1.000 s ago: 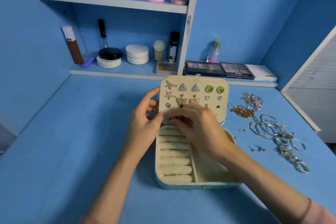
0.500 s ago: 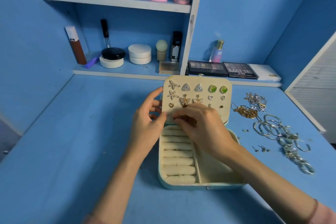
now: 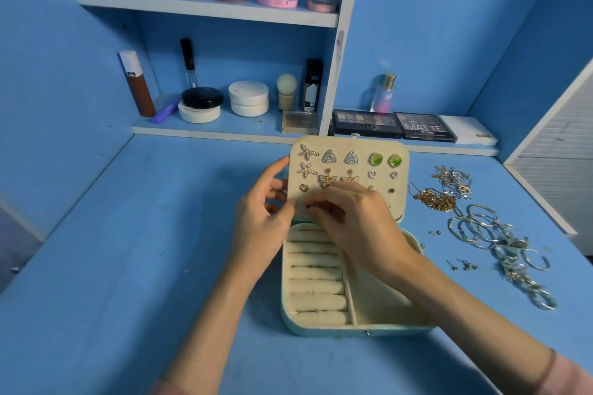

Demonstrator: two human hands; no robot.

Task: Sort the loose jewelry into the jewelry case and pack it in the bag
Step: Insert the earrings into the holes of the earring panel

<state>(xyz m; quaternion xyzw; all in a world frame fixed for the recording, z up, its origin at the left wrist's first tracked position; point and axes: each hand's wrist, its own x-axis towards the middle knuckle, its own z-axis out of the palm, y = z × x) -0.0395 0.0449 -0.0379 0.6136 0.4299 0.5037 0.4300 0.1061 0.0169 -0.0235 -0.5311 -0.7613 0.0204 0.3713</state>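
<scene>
Gripping the upright earring panel (image 3: 340, 144) by its left edge, the left hand (image 3: 266, 212) has its thumb in front. The right hand (image 3: 356, 221) curls its fingertips low on the panel; whether they pinch anything, I cannot tell. The jewelry case (image 3: 353, 327) lies open at centre frame, ring rolls (image 3: 316, 272) in its left compartment and earrings pinned on the panel. Loose jewelry (image 3: 481, 228) lies on the tabletop (image 3: 128, 266) at right. A palette (image 3: 423, 128) behind reads "MATTE".

MATTE: dark eyeshadow palette (image 3: 425, 128) | SB: pink perfume bottle (image 3: 384, 96) | other labels unreadable
</scene>
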